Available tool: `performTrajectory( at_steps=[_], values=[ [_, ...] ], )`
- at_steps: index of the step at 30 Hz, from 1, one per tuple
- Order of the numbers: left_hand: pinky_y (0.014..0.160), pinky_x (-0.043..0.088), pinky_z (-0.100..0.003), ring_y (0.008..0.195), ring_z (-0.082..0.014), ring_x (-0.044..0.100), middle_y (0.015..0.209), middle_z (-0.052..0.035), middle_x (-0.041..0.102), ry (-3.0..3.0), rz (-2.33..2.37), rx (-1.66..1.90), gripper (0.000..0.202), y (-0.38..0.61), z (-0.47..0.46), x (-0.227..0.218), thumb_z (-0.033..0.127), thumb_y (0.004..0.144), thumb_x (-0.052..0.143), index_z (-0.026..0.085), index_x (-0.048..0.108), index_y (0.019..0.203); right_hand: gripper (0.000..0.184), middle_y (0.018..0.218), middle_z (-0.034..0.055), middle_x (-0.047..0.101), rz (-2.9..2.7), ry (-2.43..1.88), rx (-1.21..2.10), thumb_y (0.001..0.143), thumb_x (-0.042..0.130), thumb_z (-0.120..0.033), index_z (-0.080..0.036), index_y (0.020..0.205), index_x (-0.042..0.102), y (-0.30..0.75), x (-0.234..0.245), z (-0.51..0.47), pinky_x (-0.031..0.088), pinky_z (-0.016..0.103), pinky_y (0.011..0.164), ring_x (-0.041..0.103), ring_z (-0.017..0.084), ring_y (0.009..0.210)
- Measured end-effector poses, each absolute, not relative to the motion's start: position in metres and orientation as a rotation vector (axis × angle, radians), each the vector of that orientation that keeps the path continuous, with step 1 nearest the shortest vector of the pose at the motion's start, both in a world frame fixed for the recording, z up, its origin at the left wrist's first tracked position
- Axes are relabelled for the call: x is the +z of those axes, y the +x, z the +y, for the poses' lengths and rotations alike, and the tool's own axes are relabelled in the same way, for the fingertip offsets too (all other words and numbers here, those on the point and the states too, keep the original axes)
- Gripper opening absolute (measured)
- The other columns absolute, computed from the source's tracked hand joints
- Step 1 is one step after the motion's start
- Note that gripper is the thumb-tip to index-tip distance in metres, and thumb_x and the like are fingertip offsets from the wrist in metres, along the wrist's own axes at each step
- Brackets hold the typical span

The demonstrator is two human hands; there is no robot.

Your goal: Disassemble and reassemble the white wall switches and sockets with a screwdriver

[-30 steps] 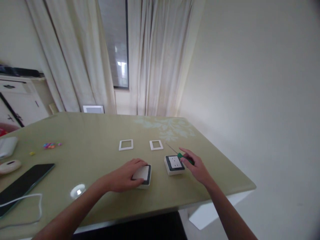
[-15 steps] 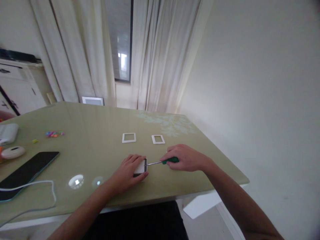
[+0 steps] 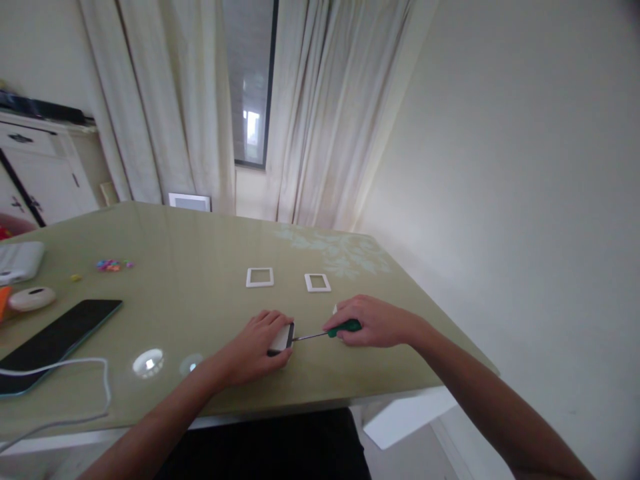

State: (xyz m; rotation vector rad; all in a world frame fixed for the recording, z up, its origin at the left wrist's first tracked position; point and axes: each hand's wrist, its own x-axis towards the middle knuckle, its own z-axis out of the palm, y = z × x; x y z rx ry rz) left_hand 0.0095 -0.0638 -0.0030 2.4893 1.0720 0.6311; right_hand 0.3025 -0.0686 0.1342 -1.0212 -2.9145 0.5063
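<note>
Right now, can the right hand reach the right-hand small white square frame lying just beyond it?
Probably yes: only bare tabletop separates the right hand from the white square frame. But that hand is full, gripping a green-handled screwdriver.

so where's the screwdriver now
Head view, centre right: the green-handled screwdriver is in the right hand, tip at the switch module under the left hand.
</note>
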Motion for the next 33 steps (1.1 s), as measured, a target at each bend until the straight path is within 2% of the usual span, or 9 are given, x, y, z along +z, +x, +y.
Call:
performTrajectory(
  at_steps=[4,10,13,19,23,27,31,33],
  values=[
    [0.116,0.049,-0.054,0.124,-0.0338,0.061,0.131,-0.0109,0.07,2.507,1.065,0.639,0.046,0.011,-0.064,-0.003,0.035,0.096,0.067,0.021,0.063,0.139,0.035,0.108,0.0073,0.084,-2.913,-1.052,0.405,0.094,0.069,-0.016,-0.022,0.126,0.083,0.303,0.13,-0.071,0.051,0.031,0.088,0.075,0.021,0.093],
    [0.11,0.05,-0.055,0.119,-0.0348,0.062,0.125,-0.0116,0.071,2.54,1.091,0.653,0.039,0.016,-0.062,-0.008,0.038,0.098,0.064,0.021,0.064,0.133,0.035,0.098,0.0045,0.084,-3.025,-1.0,0.284,0.089,0.073,-0.018,-0.027,0.121,0.085,0.289,0.143,-0.062,0.049,0.031,0.083,0.073,0.021,0.087],
    [0.108,0.051,-0.053,0.117,-0.0337,0.063,0.122,-0.0111,0.071,2.555,1.103,0.667,0.033,0.018,-0.061,-0.011,0.038,0.1,0.062,0.023,0.065,0.129,0.029,0.095,0.0064,0.084,-3.077,-0.984,0.225,0.089,0.075,-0.021,-0.026,0.114,0.088,0.272,0.157,-0.053,0.046,0.031,0.078,0.071,0.022,0.083],
    [0.108,0.05,-0.054,0.119,-0.0352,0.063,0.126,-0.0132,0.072,2.596,1.118,0.683,0.033,0.018,-0.06,-0.017,0.038,0.102,0.06,0.022,0.065,0.13,0.017,0.083,0.0017,0.083,-3.056,-0.968,0.278,0.081,0.085,-0.022,-0.028,0.095,0.09,0.252,0.165,-0.035,0.042,0.03,0.074,0.069,0.019,0.077],
    [0.108,0.051,-0.053,0.12,-0.0355,0.063,0.127,-0.0136,0.073,2.607,1.122,0.707,0.035,0.018,-0.059,-0.02,0.038,0.102,0.06,0.022,0.066,0.132,0.017,0.086,0.0027,0.085,-2.905,-1.037,0.419,0.086,0.085,-0.026,-0.025,0.102,0.09,0.275,0.144,-0.039,0.046,0.028,0.076,0.071,0.018,0.076],
    [0.106,0.051,-0.054,0.117,-0.0353,0.064,0.125,-0.0131,0.074,2.609,1.118,0.728,0.034,0.018,-0.057,-0.02,0.039,0.101,0.06,0.022,0.067,0.13,0.022,0.098,0.0051,0.087,-2.68,-1.104,0.578,0.091,0.082,-0.033,-0.021,0.109,0.089,0.304,0.108,-0.052,0.052,0.027,0.079,0.076,0.018,0.083],
    [0.105,0.052,-0.054,0.117,-0.036,0.065,0.125,-0.0134,0.075,2.605,1.133,0.734,0.034,0.017,-0.056,-0.02,0.039,0.101,0.06,0.021,0.067,0.13,0.03,0.095,0.0065,0.087,-2.465,-1.155,0.66,0.092,0.082,-0.041,-0.02,0.112,0.088,0.32,0.071,-0.065,0.052,0.027,0.072,0.076,0.018,0.076],
    [0.106,0.052,-0.053,0.118,-0.0352,0.065,0.126,-0.013,0.075,2.601,1.14,0.735,0.034,0.016,-0.056,-0.021,0.039,0.101,0.06,0.022,0.066,0.131,0.033,0.098,0.0077,0.087,-2.374,-1.169,0.686,0.093,0.08,-0.045,-0.02,0.114,0.088,0.323,0.056,-0.07,0.054,0.028,0.073,0.077,0.02,0.08]
  ],
)
